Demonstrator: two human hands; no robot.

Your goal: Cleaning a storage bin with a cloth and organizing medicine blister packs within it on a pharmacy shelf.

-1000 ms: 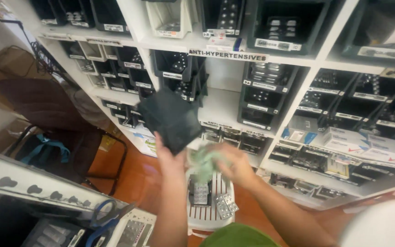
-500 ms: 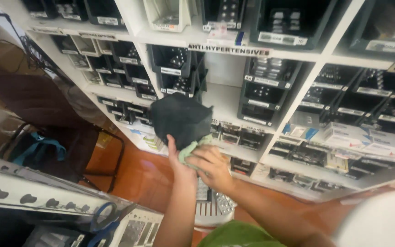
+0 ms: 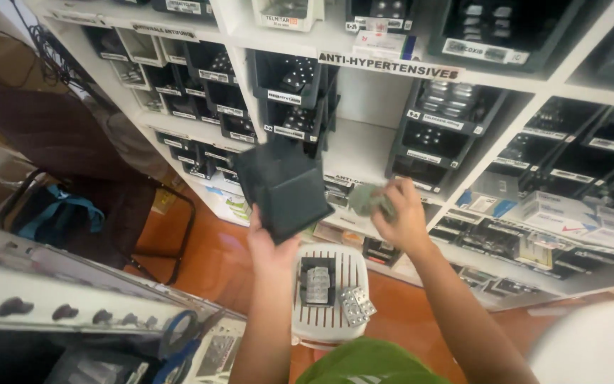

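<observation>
A: L hand (image 3: 273,245)?

B: Raised in front of the shelves, fingers closed on the bottom edge of an empty black bin (image 3: 283,186). Bin's tilted, its underside facing the cam, held up off everything, just in front of the gap in the middle shelf.

A: R hand (image 3: 401,217)?

B: Curled shut round a crumpled grey-green cloth (image 3: 368,200). Cloth pokes out to the left of the fingers, near the bin's right edge but not touching it. Both hands at approx the same height, a bit apart.

A: Below them?

B: White slatted stool (image 3: 330,334) on the orange-brown floor, between the forearms. On it: a small black tray (image 3: 317,279) w/ silver blister strips, and loose blister packs (image 3: 357,304) beside it on the right.

A: Further out?

B: White shelf unit (image 3: 364,142) packed w/ black bins of blister packs, white label strips on the fronts. Flat boxes on the lower right shelf. Dark chair (image 3: 72,156) far left w/ a blue bag (image 3: 55,217) under it. Bottom left a grey metal rail (image 3: 51,302) and blue-handled scissors (image 3: 179,338). Green clothing at the bottom edge.
</observation>
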